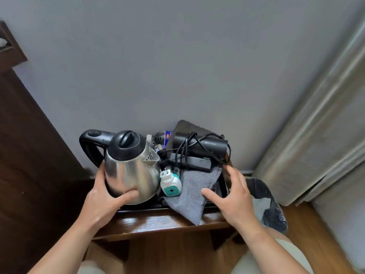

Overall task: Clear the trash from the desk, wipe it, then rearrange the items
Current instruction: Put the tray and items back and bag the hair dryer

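Tray (221,191) crowded: kettle (132,175), plug (171,184), cloth (194,192), hairdryer (205,147).

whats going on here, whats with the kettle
A person stands at a small wooden desk crowded with things. Their left hand grips the body of a steel kettle sitting in a black tray. The right hand is open, thumb on a grey cloth that hangs over the desk's front edge. Behind lie a black hair dryer wrapped in its cord, a white-and-teal plug-in device and a plastic bottle. A lined bin stands to the right.
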`<action>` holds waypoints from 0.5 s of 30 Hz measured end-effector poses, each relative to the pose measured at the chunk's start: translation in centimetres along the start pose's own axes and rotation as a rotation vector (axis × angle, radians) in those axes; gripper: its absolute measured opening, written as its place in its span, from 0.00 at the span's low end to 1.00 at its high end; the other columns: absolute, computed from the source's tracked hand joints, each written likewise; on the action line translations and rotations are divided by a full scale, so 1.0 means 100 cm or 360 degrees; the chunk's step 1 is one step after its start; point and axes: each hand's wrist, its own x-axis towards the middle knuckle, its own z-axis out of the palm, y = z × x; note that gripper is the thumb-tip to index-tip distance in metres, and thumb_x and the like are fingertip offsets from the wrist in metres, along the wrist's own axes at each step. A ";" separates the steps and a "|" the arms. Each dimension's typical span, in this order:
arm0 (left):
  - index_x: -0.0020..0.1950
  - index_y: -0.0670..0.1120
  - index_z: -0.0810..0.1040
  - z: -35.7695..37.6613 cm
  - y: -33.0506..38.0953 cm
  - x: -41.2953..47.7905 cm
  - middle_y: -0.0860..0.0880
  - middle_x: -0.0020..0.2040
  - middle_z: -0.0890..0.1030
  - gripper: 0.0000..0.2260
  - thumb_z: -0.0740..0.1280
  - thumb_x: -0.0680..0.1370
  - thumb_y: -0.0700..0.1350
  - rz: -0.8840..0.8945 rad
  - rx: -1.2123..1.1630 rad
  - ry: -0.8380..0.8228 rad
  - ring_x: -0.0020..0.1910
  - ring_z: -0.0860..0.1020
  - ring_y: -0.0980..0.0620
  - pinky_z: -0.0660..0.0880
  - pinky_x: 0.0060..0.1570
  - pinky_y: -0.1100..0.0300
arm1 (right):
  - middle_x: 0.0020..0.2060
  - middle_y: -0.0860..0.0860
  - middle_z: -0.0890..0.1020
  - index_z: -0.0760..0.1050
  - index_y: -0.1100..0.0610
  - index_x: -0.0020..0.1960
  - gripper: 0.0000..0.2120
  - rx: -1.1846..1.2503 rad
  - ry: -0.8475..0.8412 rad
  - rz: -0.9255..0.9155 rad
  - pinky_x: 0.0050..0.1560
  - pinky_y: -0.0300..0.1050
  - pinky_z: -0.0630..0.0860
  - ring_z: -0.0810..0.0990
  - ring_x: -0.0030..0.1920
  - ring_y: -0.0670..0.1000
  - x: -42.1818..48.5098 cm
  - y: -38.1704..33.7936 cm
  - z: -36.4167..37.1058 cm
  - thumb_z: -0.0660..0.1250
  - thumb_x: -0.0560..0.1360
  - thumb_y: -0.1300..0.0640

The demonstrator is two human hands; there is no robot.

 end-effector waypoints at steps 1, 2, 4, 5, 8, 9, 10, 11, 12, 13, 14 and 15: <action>0.79 0.60 0.51 -0.001 0.000 0.001 0.50 0.71 0.73 0.64 0.73 0.47 0.77 0.0003 -0.0007 -0.0014 0.68 0.73 0.45 0.71 0.65 0.47 | 0.70 0.39 0.67 0.61 0.42 0.76 0.47 0.0001 -0.0030 -0.0006 0.71 0.47 0.68 0.67 0.70 0.43 0.003 -0.003 0.002 0.72 0.63 0.27; 0.79 0.60 0.52 -0.001 0.000 0.003 0.50 0.71 0.73 0.65 0.73 0.47 0.77 0.0004 -0.0010 -0.0021 0.68 0.73 0.46 0.71 0.65 0.48 | 0.67 0.37 0.70 0.63 0.40 0.74 0.44 0.0000 -0.0060 -0.0022 0.69 0.46 0.69 0.70 0.69 0.42 0.006 -0.005 0.004 0.72 0.64 0.27; 0.79 0.59 0.52 -0.001 0.000 0.003 0.51 0.71 0.73 0.66 0.74 0.46 0.77 0.0015 -0.0012 -0.0019 0.68 0.72 0.47 0.70 0.65 0.50 | 0.63 0.37 0.76 0.66 0.38 0.69 0.39 -0.0004 -0.0082 -0.0024 0.67 0.49 0.73 0.75 0.65 0.44 0.013 -0.012 0.007 0.71 0.63 0.25; 0.79 0.59 0.52 -0.001 0.000 0.003 0.51 0.71 0.73 0.66 0.74 0.46 0.77 0.0024 -0.0022 -0.0015 0.68 0.72 0.48 0.70 0.65 0.51 | 0.63 0.39 0.78 0.67 0.38 0.68 0.39 -0.0017 -0.0086 0.0000 0.67 0.52 0.74 0.76 0.65 0.47 0.016 -0.015 0.008 0.70 0.63 0.24; 0.78 0.64 0.53 0.003 0.002 0.000 0.56 0.70 0.72 0.62 0.76 0.48 0.75 0.0091 -0.0126 0.0014 0.67 0.72 0.56 0.69 0.65 0.58 | 0.67 0.46 0.76 0.64 0.43 0.73 0.45 -0.0129 -0.0078 0.0083 0.69 0.55 0.71 0.73 0.68 0.53 0.020 -0.018 0.015 0.71 0.63 0.25; 0.75 0.69 0.53 0.004 0.003 -0.002 0.60 0.68 0.72 0.59 0.76 0.49 0.74 0.0127 -0.0170 0.0029 0.65 0.72 0.61 0.69 0.63 0.62 | 0.68 0.48 0.75 0.63 0.45 0.75 0.48 -0.0154 -0.0061 0.0100 0.70 0.55 0.69 0.72 0.69 0.54 0.020 -0.017 0.019 0.71 0.63 0.25; 0.71 0.74 0.54 0.005 0.003 -0.003 0.65 0.66 0.71 0.55 0.77 0.49 0.73 0.0157 -0.0205 0.0048 0.63 0.71 0.65 0.68 0.60 0.66 | 0.70 0.49 0.74 0.62 0.46 0.77 0.50 -0.0165 -0.0041 0.0108 0.71 0.55 0.67 0.70 0.70 0.55 0.019 -0.017 0.021 0.71 0.62 0.24; 0.68 0.78 0.54 0.006 0.004 -0.004 0.67 0.65 0.71 0.52 0.77 0.50 0.72 0.0174 -0.0229 0.0071 0.62 0.71 0.67 0.68 0.59 0.67 | 0.70 0.50 0.74 0.62 0.47 0.77 0.51 -0.0151 -0.0018 0.0109 0.71 0.55 0.66 0.69 0.70 0.55 0.018 -0.017 0.024 0.71 0.62 0.25; 0.66 0.79 0.54 0.007 0.005 -0.005 0.68 0.65 0.70 0.50 0.78 0.50 0.71 0.0181 -0.0251 0.0092 0.62 0.71 0.67 0.68 0.59 0.66 | 0.70 0.51 0.74 0.62 0.47 0.77 0.51 -0.0124 0.0002 0.0111 0.71 0.54 0.65 0.69 0.70 0.55 0.017 -0.016 0.026 0.72 0.62 0.26; 0.66 0.79 0.55 0.008 0.006 -0.006 0.68 0.64 0.71 0.50 0.79 0.50 0.70 0.0189 -0.0271 0.0105 0.63 0.71 0.68 0.68 0.59 0.66 | 0.69 0.51 0.74 0.63 0.48 0.77 0.50 -0.0092 0.0018 0.0114 0.70 0.52 0.64 0.68 0.70 0.55 0.017 -0.016 0.026 0.74 0.62 0.28; 0.66 0.78 0.57 0.009 0.006 -0.006 0.68 0.64 0.72 0.49 0.80 0.51 0.69 0.0200 -0.0298 0.0112 0.62 0.71 0.70 0.69 0.58 0.66 | 0.69 0.50 0.74 0.64 0.48 0.76 0.49 -0.0069 0.0031 0.0112 0.69 0.51 0.64 0.68 0.70 0.54 0.017 -0.016 0.025 0.76 0.62 0.30; 0.67 0.77 0.58 0.010 0.007 -0.007 0.68 0.63 0.73 0.49 0.80 0.51 0.67 0.0215 -0.0330 0.0118 0.61 0.71 0.72 0.69 0.57 0.67 | 0.69 0.50 0.74 0.65 0.48 0.76 0.49 -0.0047 0.0047 0.0094 0.68 0.49 0.64 0.68 0.70 0.53 0.017 -0.015 0.024 0.77 0.62 0.31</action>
